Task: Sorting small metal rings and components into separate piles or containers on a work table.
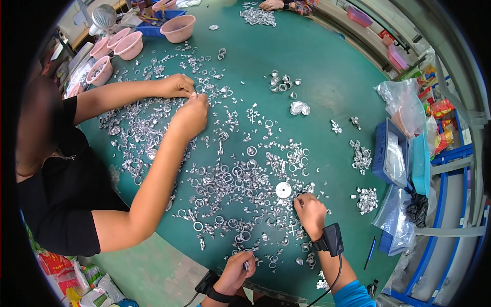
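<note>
My left hand is closed near the table's front edge, with a small silver metal piece showing between its fingers. Ahead and to the right, my right hand is down at the tabletop, fingers curled together among loose pieces; what they pinch, if anything, is too small to make out. Just beyond it lies a round white disc with a small centre hole. Silver rings and little castings spread in a loose heap to the left of my right hand.
On the green table, a co-worker's hands handle a small piece at the left. Sorted piles lie at the right, beside a blue bin and a pen. Pink bowls stand at the back left. Another person's hand is at the far edge.
</note>
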### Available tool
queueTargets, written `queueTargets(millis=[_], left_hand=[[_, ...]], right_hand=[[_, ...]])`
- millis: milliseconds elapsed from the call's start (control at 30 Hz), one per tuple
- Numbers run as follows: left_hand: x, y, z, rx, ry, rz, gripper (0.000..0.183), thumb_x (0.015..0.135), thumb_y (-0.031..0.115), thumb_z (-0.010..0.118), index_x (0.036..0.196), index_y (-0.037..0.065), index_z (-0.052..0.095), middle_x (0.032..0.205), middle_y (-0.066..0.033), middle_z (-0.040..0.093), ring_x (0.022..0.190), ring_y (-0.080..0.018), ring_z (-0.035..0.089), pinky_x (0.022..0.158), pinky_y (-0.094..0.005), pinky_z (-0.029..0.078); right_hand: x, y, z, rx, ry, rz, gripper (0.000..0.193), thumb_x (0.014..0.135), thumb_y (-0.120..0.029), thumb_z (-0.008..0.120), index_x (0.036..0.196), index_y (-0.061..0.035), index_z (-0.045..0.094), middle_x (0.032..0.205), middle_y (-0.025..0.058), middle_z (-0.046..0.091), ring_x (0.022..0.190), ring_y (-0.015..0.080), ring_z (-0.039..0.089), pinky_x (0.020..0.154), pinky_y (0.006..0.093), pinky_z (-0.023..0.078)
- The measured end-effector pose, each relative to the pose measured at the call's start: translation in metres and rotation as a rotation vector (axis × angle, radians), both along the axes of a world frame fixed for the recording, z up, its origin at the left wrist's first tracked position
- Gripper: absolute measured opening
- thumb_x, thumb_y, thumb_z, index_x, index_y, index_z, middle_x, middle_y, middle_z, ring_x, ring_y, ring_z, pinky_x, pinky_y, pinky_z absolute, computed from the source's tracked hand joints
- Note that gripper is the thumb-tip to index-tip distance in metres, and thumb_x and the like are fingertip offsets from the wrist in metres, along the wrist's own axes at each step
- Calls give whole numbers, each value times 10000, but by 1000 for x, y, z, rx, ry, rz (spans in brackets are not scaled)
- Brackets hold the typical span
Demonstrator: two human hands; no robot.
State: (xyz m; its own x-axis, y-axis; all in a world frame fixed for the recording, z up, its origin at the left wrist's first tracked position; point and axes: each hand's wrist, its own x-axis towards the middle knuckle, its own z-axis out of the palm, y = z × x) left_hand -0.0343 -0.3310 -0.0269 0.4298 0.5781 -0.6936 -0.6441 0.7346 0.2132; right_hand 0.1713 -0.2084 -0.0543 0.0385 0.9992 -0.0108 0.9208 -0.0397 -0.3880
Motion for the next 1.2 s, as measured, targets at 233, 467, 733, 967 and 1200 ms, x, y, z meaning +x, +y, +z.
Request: queueTargets(millis=[233,467,733,967,1200], left_hand=[[-28,-4,0,61,130,153,177,807,136,466,673,22,482,651,-90,492,607,-172,482,483,-222,342],[-59,1,-10,31,186,224,299,835,156,442,565,29,464,468,-56,428,372,-114,377,349,-214,248],[-88,6,-8,224,462,82,393,830,153,444,453,55,396,384,-39,367,311,-103,325,307,-210,213],[-119,-6,-17,131,454,27,281,805,161,508,547,57,463,478,-12,431,373,-74,379,343,-182,242],[-134,-17,-20,84,214,59,153,817,142,457,787,9,527,712,-66,520,631,-139,495,517,-220,374]], right_hand=[[12,-39,53,-362,1399,-425,131,772,-151,541,763,-20,544,670,14,513,660,145,520,520,241,398],[-20,-91,58,-494,2446,-616,39,744,-67,466,774,-60,442,755,49,431,589,131,412,390,205,342],[-108,-101,34,-425,1000,-153,155,776,-149,546,887,-44,523,567,20,534,427,139,486,394,238,364],[-128,-92,20,-171,249,-156,178,710,-199,583,844,-82,565,548,82,551,492,257,544,447,345,415],[-162,-71,8,-57,28,36,109,698,-174,571,756,-83,586,652,102,578,546,266,557,498,352,442]])
